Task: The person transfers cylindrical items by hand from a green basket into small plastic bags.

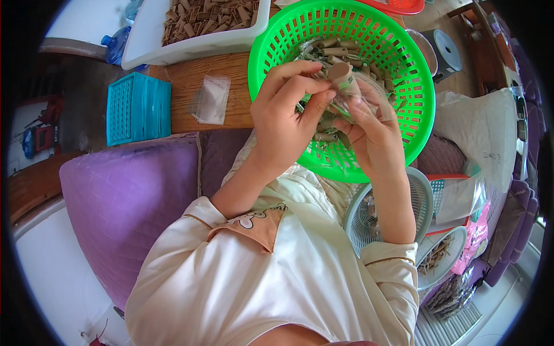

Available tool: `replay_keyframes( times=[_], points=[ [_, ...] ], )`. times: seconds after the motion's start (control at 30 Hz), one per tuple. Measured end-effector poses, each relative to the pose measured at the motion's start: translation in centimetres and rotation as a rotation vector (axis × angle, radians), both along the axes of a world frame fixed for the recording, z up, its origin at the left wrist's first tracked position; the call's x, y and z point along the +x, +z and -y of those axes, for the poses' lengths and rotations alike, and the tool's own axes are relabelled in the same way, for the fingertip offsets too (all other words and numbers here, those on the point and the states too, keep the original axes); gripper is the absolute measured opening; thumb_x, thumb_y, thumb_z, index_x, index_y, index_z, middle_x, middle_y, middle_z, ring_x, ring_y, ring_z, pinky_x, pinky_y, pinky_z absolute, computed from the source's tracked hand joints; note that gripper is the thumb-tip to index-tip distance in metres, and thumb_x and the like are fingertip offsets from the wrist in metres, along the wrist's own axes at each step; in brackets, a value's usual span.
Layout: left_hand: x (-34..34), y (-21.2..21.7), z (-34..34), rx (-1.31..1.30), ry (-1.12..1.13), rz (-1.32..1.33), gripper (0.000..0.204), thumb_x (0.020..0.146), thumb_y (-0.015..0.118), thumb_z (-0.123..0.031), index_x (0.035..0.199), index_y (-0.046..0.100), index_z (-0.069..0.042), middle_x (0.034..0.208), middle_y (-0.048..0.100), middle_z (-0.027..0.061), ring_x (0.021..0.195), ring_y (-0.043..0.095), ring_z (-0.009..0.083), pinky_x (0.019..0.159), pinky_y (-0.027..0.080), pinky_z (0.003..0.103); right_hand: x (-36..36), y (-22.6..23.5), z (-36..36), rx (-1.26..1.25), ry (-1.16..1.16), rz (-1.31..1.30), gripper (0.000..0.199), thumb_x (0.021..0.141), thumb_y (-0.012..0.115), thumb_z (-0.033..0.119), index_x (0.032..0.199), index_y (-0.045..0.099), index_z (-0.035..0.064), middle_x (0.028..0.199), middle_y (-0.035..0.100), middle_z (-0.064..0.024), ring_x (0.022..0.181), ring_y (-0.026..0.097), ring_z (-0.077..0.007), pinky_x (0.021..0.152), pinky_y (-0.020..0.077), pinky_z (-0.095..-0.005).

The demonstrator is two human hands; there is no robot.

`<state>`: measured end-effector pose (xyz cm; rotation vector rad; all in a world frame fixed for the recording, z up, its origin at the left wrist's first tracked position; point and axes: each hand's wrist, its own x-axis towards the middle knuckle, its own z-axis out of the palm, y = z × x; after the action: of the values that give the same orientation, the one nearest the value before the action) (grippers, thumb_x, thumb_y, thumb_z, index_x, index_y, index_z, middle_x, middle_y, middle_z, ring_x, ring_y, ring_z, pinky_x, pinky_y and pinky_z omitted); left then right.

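Both hands are raised over a bright green plastic basket [420, 118]. Between them is a small tan cylindrical piece [339, 71] with a flat round end, at a clear plastic bag [369, 86]. My left hand [288, 109] pinches the bag's edge beside the piece with thumb and forefinger; its other fingers are curled. Around the bag's lower part, my right hand [374, 130] is closed, thumb pressing near the piece. Whether the piece sits fully inside the bag I cannot tell. Below, the basket holds several bagged tan pieces [336, 52], partly hidden by my hands.
A white tub [196, 56] of loose tan pieces stands at the far left on a wooden table [182, 92]. Nearer are a stack of clear bags [213, 101] and teal baskets [138, 109]. Grey baskets [424, 199] stand at my right. A purple quilted seat [133, 196] is on the left.
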<state>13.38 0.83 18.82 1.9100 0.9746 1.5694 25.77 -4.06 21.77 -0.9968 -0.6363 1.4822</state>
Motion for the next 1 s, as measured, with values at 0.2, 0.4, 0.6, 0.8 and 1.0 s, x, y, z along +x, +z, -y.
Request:
replay_keyframes(
  times=[0.2,0.4,0.6,0.8,1.0],
  points=[
    [0.3,-0.4,0.1,0.023,-0.056,0.074,0.009,0.072,0.064,-0.007,0.076,0.057,-0.005,0.088,0.059,0.0076,0.07,0.059,0.0174,0.057,0.046,0.024,-0.8,-1.2,-0.9,-0.005,-0.131,-0.12,0.038,0.082,0.054,0.009,0.116,0.043,-0.0025,0.103,0.053,-0.0056,0.088,0.05,-0.0084,0.073,0.0421,-0.0195],
    [-1.1,-0.4,-0.5,-0.451,-0.192,0.2,0.015,0.079,0.059,-0.012,0.088,0.052,-0.002,0.076,0.063,0.0082,0.067,0.057,0.0076,0.055,0.044,0.02,3.8,-0.9,-0.9,0.2,-0.421,0.401,0.034,0.081,0.054,0.009,0.114,0.049,-0.0004,0.091,0.056,-0.0023,0.074,0.049,-0.004,0.066,0.0406,-0.0158],
    [-1.4,0.2,-0.4,-0.606,-0.229,0.095,0.029,0.074,0.065,-0.015,0.096,0.05,-0.004,0.071,0.063,0.0056,0.065,0.057,0.0076,0.056,0.043,0.019,3.8,2.9,1.1,0.353,-0.413,0.771,0.027,0.071,0.066,0.002,0.096,0.055,-0.0003,0.082,0.056,-0.0018,0.068,0.052,-0.0047,0.06,0.0426,-0.0153],
    [-1.3,0.8,0.2,-0.59,-0.312,0.179,0.034,0.071,0.068,-0.015,0.099,0.051,-0.004,0.07,0.064,0.0056,0.066,0.058,0.0058,0.055,0.043,0.018,2.4,3.0,1.1,0.304,-0.442,0.918,0.025,0.071,0.065,0.001,0.094,0.055,-0.0021,0.082,0.057,-0.0018,0.069,0.053,-0.0061,0.062,0.0433,-0.0162],
    [-1.2,1.1,0.5,-0.53,-0.335,0.149,0.034,0.072,0.066,-0.012,0.101,0.05,-0.004,0.071,0.064,0.0076,0.073,0.061,0.009,0.06,0.046,0.019,2.1,3.1,1.2,0.211,-0.36,0.813,0.023,0.073,0.064,0.001,0.093,0.055,-0.0029,0.081,0.057,-0.0041,0.067,0.053,-0.0065,0.061,0.0439,-0.0172]
  ],
)
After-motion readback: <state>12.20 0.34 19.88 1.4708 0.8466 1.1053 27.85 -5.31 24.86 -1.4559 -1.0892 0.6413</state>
